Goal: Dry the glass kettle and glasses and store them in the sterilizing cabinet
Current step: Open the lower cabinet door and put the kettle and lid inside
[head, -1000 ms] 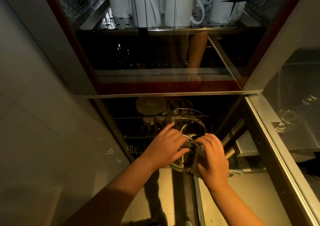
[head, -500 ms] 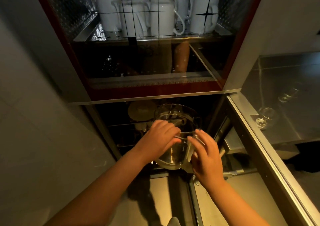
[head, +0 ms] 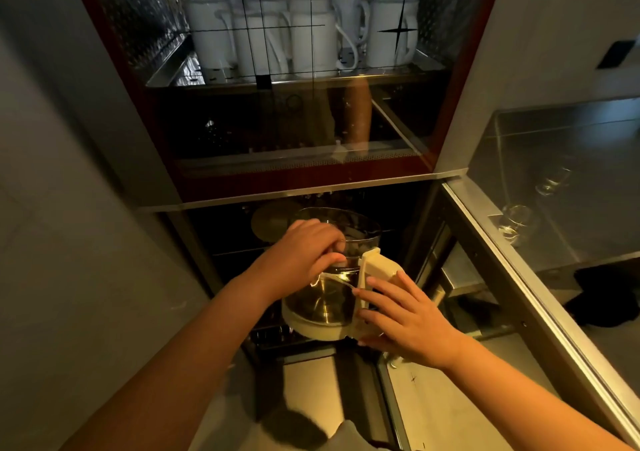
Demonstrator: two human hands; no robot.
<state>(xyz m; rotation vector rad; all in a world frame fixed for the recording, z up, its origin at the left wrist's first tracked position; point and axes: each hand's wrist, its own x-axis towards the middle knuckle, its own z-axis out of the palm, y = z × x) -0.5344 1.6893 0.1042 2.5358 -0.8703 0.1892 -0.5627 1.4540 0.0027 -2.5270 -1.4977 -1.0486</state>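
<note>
Glass and pale plastic made up the kettle (head: pixel 332 288), which stood upright in the mouth of the lower compartment of the sterilizing cabinet (head: pixel 346 191), its open rim toward the dark interior and its cream base toward the person. Whether the base already rested on the wire rack (head: pixel 273 338) below it could not be told. The left hand (head: pixel 304 253) curled over the near rim, fingers clenched on the glass edge. The right hand (head: pixel 405 315) lay with fingers spread against the cream handle (head: pixel 375 270), pressing on it from the side rather than wrapped around it.

The handle stuck out to the right, toward the right hand, so that hand was nearer to steer; the kettle's tall axis ran nearly vertical, tipped slightly away. The compartment lay straight ahead of both hands, so I judged the coming move to be a short push inward and a setting down.

Beyond the kettle a round pale lid-like disc (head: pixel 273 222) sat deeper in the compartment. Above, behind the tinted glass door (head: pixel 277 132), white mugs (head: pixel 311 45) stood in rows. To the right, the swung-open lower door (head: pixel 519 277) mirrored two small glasses (head: pixel 519 222).
</note>
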